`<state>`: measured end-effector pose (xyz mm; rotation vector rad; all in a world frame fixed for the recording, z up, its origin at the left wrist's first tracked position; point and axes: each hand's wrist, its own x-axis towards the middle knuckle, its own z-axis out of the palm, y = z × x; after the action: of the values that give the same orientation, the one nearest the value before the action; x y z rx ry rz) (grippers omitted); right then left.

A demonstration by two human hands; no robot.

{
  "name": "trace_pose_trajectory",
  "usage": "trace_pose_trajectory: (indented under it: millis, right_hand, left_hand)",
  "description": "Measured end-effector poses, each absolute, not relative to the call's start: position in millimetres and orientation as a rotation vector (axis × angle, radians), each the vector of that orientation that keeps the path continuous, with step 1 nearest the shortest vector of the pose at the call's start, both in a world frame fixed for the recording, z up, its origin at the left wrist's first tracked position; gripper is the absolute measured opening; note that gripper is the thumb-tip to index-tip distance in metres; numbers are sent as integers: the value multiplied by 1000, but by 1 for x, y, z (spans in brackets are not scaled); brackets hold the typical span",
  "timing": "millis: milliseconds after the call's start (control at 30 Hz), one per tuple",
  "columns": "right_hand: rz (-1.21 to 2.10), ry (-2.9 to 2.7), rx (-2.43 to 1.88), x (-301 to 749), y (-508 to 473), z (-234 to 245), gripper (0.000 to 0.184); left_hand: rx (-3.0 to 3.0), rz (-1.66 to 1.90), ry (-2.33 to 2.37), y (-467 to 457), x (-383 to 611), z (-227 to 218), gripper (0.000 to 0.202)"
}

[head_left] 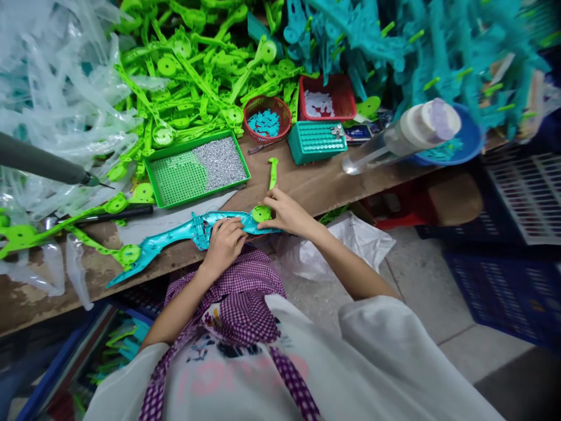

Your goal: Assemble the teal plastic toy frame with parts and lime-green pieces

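Note:
A long turquoise plastic part (162, 238), shaped like a toy bow body, lies along the table's front edge. My left hand (224, 244) is closed over its middle, fingers curled on the open inner side. At the part's right end, my right hand (287, 213) grips a lime-green plastic arm (262, 214), thumb and fingers around its round disc end. The arm's narrow end points away from me, up over the table. Another green arm (127, 255) has its disc at the left end of the turquoise part. My fingers hide some of the inside.
Beyond my hands stand a green tray (173, 178) of small metal screws, a red basket (246, 120) of turquoise pieces, a red bin (350, 108) and a teal box (307, 149). An electric screwdriver (44, 161) hangs at left. Heaped plastic parts (193, 70) fill the back.

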<state>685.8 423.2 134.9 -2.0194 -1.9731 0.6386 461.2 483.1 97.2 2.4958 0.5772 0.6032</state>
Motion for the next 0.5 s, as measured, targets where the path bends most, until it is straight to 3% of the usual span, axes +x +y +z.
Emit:
trace_pose_trajectory:
  millis: [200, 367, 500]
  right_hand:
    - [768, -2030, -1927, 692, 434, 133, 50]
    - [580, -1849, -1991, 684, 419, 132, 47]
    - [481, -1636, -1908, 665, 392, 135, 54]
  left_hand:
    - [2490, 619, 615, 488, 462, 100, 7]
    - [2466, 503, 677, 492, 463, 106, 9]
    - [2381, 624, 702, 492, 459, 118, 7]
